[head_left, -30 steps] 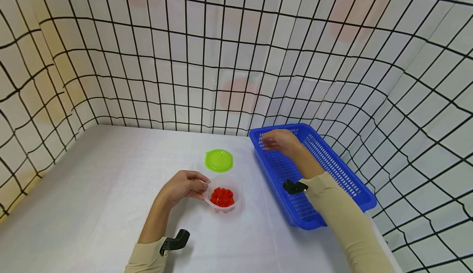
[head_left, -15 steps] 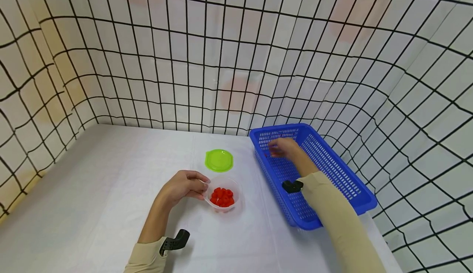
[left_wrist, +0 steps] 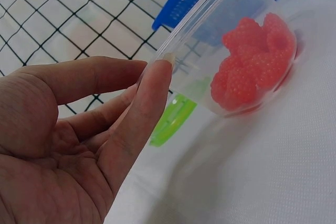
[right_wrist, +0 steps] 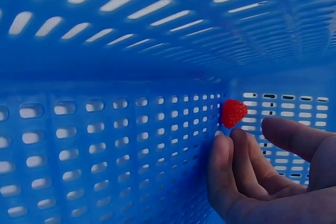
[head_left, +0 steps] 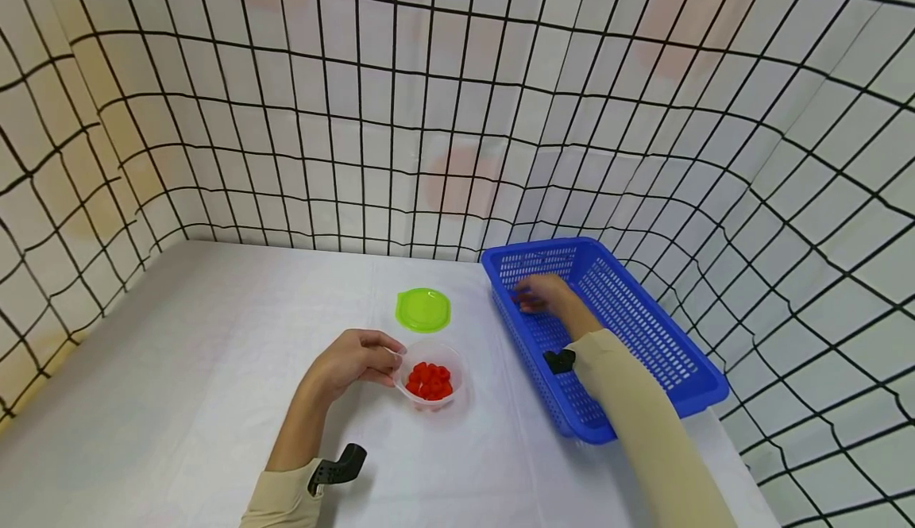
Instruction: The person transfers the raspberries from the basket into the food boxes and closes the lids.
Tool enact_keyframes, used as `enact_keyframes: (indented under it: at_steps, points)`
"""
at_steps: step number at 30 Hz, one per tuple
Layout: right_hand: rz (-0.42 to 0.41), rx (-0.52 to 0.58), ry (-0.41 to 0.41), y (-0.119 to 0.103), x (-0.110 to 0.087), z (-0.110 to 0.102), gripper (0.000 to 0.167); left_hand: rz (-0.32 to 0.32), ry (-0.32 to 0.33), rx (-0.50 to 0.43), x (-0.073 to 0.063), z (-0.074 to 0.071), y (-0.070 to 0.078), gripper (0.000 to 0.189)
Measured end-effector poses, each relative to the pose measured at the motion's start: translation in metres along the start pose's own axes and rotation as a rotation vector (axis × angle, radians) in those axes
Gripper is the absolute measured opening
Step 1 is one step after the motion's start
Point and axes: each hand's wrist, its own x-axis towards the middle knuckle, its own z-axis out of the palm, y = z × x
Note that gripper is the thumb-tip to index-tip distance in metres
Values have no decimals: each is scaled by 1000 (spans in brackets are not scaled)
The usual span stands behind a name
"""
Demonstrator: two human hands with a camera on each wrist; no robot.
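Note:
My left hand (head_left: 353,365) pinches the rim of a clear plastic tub (head_left: 439,350) between thumb and fingers. Several red raspberries (head_left: 429,383) lie in the bottom of this tub; the left wrist view shows them bunched at its base. My right hand (head_left: 549,294) is down inside a blue basket (head_left: 530,369), near its far left corner. In the right wrist view, a single raspberry (right_wrist: 233,113) sits in the basket's corner. My fingertips (right_wrist: 222,148) are just beside it, with a gap between thumb and fingers, and nothing shows between them.
A green lid (head_left: 423,310) lies flat on the white-covered table (head_left: 214,369) behind the tub. Black wire mesh (head_left: 393,107) walls the table at the back and both sides. The basket stands close to the right-hand mesh.
My right hand has lowered further into the basket, from near its left rim towards the bottom. The left hand, the tub and the lid have stayed put.

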Motion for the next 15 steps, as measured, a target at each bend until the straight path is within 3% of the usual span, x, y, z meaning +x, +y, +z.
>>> enact_keyframes:
  at_steps: [15]
  points:
    - [29, -59, -27, 5, 0, 4, 34, -14, 18, 2, 1, -1, -2, 30]
